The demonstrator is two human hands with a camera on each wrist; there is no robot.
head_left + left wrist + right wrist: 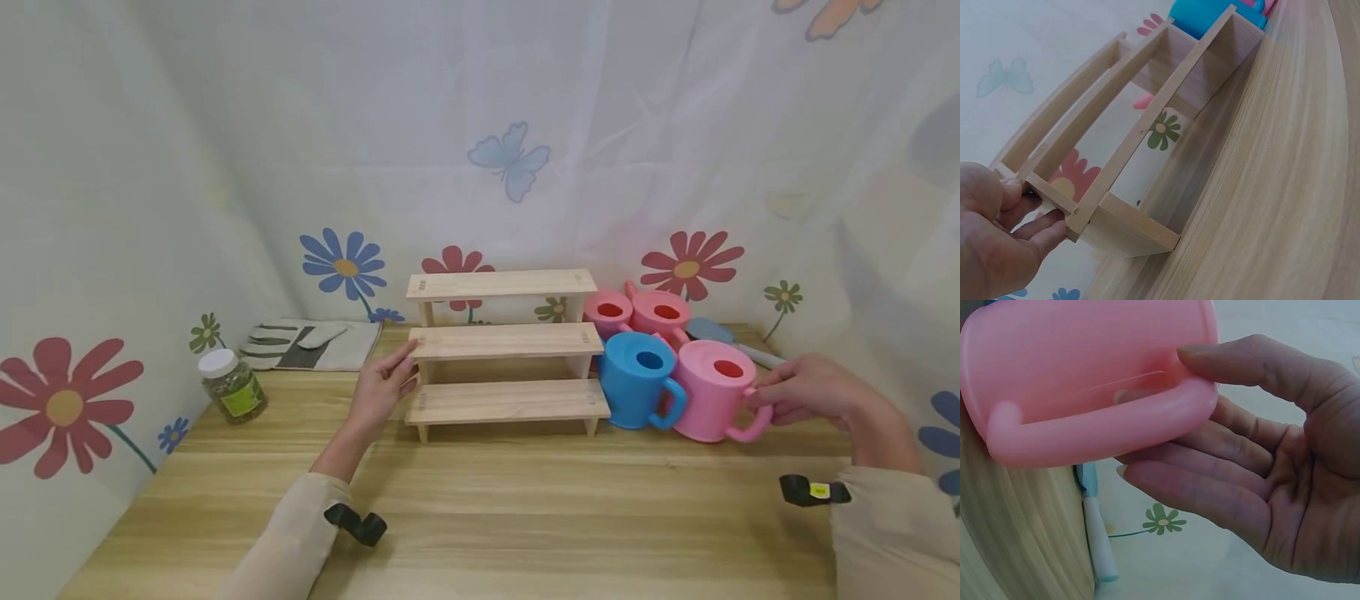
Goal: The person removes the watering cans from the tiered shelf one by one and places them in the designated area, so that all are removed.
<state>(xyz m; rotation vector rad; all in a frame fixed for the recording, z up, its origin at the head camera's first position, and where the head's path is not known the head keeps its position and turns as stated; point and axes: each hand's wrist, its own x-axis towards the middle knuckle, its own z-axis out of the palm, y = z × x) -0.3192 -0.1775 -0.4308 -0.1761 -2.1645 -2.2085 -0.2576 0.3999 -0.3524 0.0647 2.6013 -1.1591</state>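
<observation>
A three-tier wooden stand (510, 340) stands upright on the table. My left hand (381, 387) pinches the left end of its middle tier, with the fingers at the side edge in the left wrist view. Right of the stand is a blue watering can (624, 387), and beside that a pink watering can (701, 400). At the pink can's handle (1116, 422) is my right hand (813, 387), its thumb on the handle's upper end and its fingers passing behind. Two more pink watering cans (662, 306) stand behind, partly hidden by the front ones.
A blue-grey tool (709, 331) with a pale handle lies behind the front pink can. Gardening gloves (311, 342) lie at the back left, near a white-lidded jar (236, 387). A flower-print curtain (517, 100) hangs behind the wooden table (525, 517).
</observation>
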